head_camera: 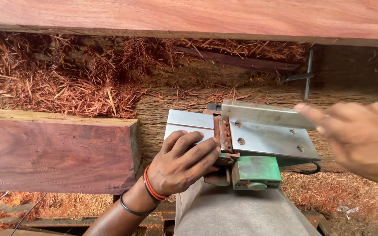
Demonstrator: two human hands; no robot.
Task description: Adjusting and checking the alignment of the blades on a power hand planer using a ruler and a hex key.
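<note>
An electric planer (246,144) lies upside down on the person's grey-trousered knee (232,214), its flat metal sole facing up and its green body toward the camera. The left hand (182,164) rests on the planer's near left end, fingers curled over the sole's edge and holding the tool steady; two orange bands and a black band circle that wrist. The right hand (355,133) is to the right of the planer, blurred, fingers loosely extended, with a fingertip at the upper right corner of the sole; whether it touches cannot be told. A reddish plank (53,153) lies just left of the planer. Red wood shavings (62,83) are heaped beyond the planer to its upper left. A second long reddish board (197,17) runs across above them.
</note>
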